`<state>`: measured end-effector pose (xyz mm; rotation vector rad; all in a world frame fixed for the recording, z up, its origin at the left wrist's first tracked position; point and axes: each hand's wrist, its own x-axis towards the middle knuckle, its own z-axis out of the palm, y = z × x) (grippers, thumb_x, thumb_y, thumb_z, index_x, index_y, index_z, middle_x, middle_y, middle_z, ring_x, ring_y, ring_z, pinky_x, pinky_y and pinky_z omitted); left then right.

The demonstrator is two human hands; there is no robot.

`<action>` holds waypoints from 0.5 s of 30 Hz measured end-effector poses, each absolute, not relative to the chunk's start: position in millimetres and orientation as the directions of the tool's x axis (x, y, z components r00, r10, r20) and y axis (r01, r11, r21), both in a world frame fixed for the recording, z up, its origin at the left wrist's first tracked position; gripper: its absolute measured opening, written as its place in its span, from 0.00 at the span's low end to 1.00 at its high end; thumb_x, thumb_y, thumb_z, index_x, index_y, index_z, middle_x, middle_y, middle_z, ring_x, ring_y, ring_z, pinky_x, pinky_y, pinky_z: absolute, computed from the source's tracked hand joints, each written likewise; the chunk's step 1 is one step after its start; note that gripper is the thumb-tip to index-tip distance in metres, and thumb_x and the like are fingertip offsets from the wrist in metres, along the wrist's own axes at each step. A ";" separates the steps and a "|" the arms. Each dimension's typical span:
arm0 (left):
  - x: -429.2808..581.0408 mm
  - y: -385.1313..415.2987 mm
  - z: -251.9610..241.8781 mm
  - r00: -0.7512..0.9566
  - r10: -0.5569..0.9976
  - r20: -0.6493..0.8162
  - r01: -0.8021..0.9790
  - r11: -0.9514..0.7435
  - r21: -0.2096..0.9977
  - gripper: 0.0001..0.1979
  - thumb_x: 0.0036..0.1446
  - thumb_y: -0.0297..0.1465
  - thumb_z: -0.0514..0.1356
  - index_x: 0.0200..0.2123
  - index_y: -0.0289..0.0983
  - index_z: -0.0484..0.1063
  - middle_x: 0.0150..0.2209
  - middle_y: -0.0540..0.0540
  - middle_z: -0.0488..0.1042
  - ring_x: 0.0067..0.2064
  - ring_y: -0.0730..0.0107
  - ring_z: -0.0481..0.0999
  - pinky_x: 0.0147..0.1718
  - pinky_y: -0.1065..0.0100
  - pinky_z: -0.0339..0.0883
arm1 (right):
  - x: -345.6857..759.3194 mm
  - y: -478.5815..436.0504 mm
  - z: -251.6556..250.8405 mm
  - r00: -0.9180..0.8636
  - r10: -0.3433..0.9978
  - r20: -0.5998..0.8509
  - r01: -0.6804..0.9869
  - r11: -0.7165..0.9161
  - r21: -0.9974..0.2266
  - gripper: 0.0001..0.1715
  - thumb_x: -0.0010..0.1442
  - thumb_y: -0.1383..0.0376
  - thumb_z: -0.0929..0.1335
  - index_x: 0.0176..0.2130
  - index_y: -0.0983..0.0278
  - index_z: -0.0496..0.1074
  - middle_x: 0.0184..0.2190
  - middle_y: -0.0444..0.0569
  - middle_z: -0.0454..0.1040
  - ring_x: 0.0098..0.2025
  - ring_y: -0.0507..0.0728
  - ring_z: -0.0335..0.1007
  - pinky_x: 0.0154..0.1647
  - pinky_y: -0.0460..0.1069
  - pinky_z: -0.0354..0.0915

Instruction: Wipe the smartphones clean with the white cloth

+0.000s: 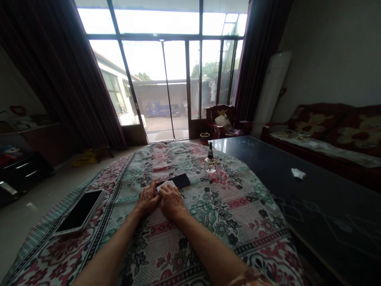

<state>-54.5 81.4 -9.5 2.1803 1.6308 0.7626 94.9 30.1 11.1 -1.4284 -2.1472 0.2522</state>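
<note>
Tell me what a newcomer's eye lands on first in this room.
The bright glass doors straight ahead catch the eye first, with a blue truck parked outside. In the foreground a floral cloth spreads out, and at its middle the left hand and right hand meet at what looks like a small white tissue, beside a black phone.
</note>
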 end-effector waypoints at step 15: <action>-55.5 81.6 -10.5 0.231 0.931 0.283 0.809 -0.345 0.476 0.38 0.52 0.31 0.59 0.66 0.32 0.53 0.57 0.37 0.71 0.59 0.54 0.69 0.60 0.57 0.58 | 141.4 71.7 15.4 -0.027 0.962 0.271 0.871 0.155 -0.466 0.23 0.61 0.70 0.60 0.52 0.65 0.73 0.58 0.52 0.70 0.63 0.61 0.57 0.63 0.53 0.47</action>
